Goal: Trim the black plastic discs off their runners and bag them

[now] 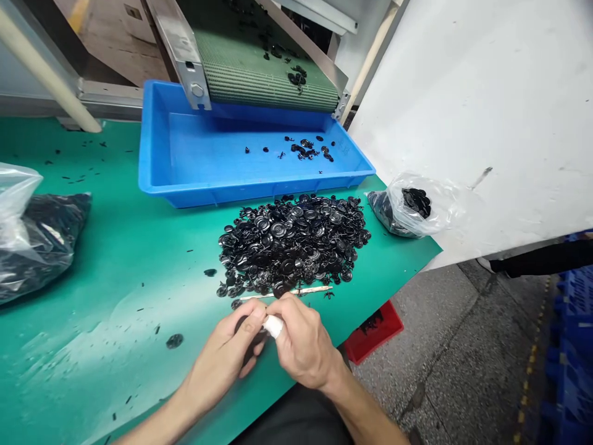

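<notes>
Fingers curled, my left hand (234,343) grips a black round plastic disc (241,324), partly covered by the fingers. My right hand (303,340) is closed in a pinch against the left fingertips, with white wrapping (273,326) around its thumb. Whatever small part lies between the right fingertips is hidden. Just beyond the hands spreads a heap of black plastic discs and small branched pieces (296,247). A thin pale stick (315,290) lies along the near edge of the heap. One loose disc (175,341) rests left of my left hand.
Behind the heap stands a blue tray (208,185) holding some black parts, below a green conveyor belt (273,86). Plastic bags of black parts sit at left (41,241) and right (407,207). A red bin (386,330) is below the green table's (139,247) right edge.
</notes>
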Motion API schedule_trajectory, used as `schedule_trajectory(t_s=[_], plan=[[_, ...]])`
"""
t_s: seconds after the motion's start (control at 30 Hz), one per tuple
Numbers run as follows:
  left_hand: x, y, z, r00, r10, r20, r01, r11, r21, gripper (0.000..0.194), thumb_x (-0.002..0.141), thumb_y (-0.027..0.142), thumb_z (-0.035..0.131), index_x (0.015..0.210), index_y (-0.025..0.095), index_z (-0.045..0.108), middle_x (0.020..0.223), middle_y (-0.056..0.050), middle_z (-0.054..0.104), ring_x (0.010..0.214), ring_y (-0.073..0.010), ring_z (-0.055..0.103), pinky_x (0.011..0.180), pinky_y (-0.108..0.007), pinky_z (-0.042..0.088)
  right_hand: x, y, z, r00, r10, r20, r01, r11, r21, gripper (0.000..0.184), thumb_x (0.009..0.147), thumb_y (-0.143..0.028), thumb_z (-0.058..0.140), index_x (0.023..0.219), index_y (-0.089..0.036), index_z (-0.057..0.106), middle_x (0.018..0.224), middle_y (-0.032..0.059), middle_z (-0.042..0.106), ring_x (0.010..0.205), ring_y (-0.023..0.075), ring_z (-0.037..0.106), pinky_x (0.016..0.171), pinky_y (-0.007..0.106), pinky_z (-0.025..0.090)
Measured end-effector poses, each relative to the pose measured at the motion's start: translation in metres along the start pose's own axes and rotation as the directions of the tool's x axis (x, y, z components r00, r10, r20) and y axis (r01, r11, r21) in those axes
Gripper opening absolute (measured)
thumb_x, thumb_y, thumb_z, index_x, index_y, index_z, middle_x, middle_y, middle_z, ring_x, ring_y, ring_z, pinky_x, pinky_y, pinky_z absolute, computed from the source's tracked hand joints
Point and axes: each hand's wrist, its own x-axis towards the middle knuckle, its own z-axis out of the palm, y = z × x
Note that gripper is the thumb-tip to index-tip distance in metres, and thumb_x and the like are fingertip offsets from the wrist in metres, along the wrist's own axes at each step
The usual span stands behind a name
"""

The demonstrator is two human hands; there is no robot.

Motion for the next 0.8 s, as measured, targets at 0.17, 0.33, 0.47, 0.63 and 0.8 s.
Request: schedule_trajectory(t_s=[0.17, 0.33, 0.47, 0.63, 0.8], plan=[[-0.002, -0.002, 0.001, 1.0, 0.02, 0.008, -0.02, 0.998, 0.053, 0.045, 0.087, 0.061, 0.054, 0.07, 0.02, 0.048, 0.058, 0.006, 0.045, 0.042, -0.0071, 0.037, 0.038, -0.018, 0.03, -0.004, 0.002, 0.012, 0.989, 0.117, -0.094, -0.114, 0.993, 0.036, 0.019, 0.088, -0.015, 0.042, 0.101, -0.018, 0.055, 0.078, 0.0022, 0.062, 0.066, 0.0149, 0.058, 0.064, 0.026, 0.049], [0.0, 0.003, -0.001, 0.997, 0.067, 0.046, -0.061, 0.99, -0.127, 0.037, 0.091, 0.052, 0.055, 0.077, 0.018, 0.058, 0.06, 0.003, 0.051, 0.043, -0.0077, 0.041, 0.037, -0.018, 0.035, 0.007, 0.016, -0.006, 0.971, 0.183, -0.157, -0.185, 0.983, 0.001, 0.026, 0.089, -0.01, 0.041, 0.104, -0.018, 0.06, 0.085, 0.0033, 0.065, 0.077, 0.0151, 0.063, 0.072, 0.026, 0.051], [0.003, 0.01, -0.006, 0.996, 0.051, -0.071, -0.075, 0.919, -0.387, 0.023, 0.09, 0.039, 0.061, 0.102, 0.02, 0.064, 0.078, -0.001, 0.061, 0.052, -0.0108, 0.048, 0.034, -0.018, 0.039, 0.014, 0.022, -0.027, 0.988, 0.135, -0.07, -0.147, 0.966, -0.215, 0.034, 0.087, -0.004, 0.041, 0.106, -0.018, 0.065, 0.106, 0.0083, 0.062, 0.098, 0.0183, 0.061, 0.088, 0.032, 0.051], [0.006, 0.013, -0.009, 0.995, 0.071, -0.064, -0.094, 0.861, -0.499, 0.02, 0.087, 0.035, 0.064, 0.1, 0.02, 0.068, 0.082, -0.004, 0.062, 0.062, -0.0151, 0.056, 0.035, -0.018, 0.045, 0.02, 0.015, -0.029, 0.969, 0.152, 0.195, -0.043, 0.88, -0.473, 0.033, 0.093, -0.008, 0.048, 0.116, -0.023, 0.065, 0.099, 0.0059, 0.057, 0.088, 0.0178, 0.057, 0.071, 0.028, 0.052], [0.006, 0.013, -0.013, 0.993, 0.11, 0.043, -0.074, 0.865, -0.496, 0.022, 0.081, 0.037, 0.07, 0.094, 0.019, 0.072, 0.091, -0.008, 0.063, 0.074, -0.0206, 0.059, 0.042, -0.025, 0.054, 0.026, 0.014, -0.02, 0.96, 0.149, 0.239, 0.045, 0.756, -0.654, 0.026, 0.094, -0.011, 0.05, 0.113, -0.022, 0.063, 0.097, 0.0075, 0.058, 0.083, 0.0192, 0.054, 0.055, 0.024, 0.047]])
